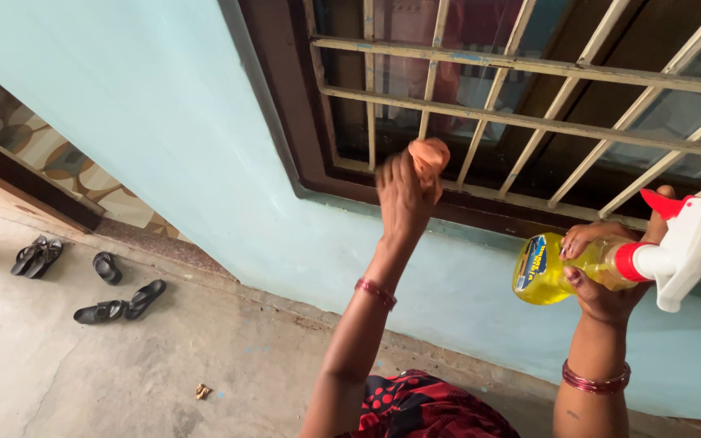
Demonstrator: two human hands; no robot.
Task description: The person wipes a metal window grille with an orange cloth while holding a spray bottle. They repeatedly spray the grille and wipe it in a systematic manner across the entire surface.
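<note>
Left hand [406, 193]: raised, fingers curled tight around an orange cloth [431, 154]; I saw the cloth bunched at the fingertips, up against the lower bars of the window grille [529, 122].
Right hand [606, 280]: wrapped around the neck of a yellow spray bottle [557, 268], fingers closed on it, thumb up near the red trigger.
Spray bottle: lay roughly horizontal in my view, white head with red trigger [691, 235] pointing right, yellow body with a blue label pointing left; it sat just below the window sill, in front of the wall.
Cloth position: at the bottom of the grille, above the dark brown frame [302, 162], well left of the bottle.
Wrists: red bangles on both, left [376, 293], right [595, 380].
Wall [164, 122]: pale blue, window set into it.
Floor [83, 365]: bare concrete; dark sandals [119, 307] lay scattered at far left, well apart from both hands.
Clothing: red and black dotted fabric [423, 405] at bottom edge.
</note>
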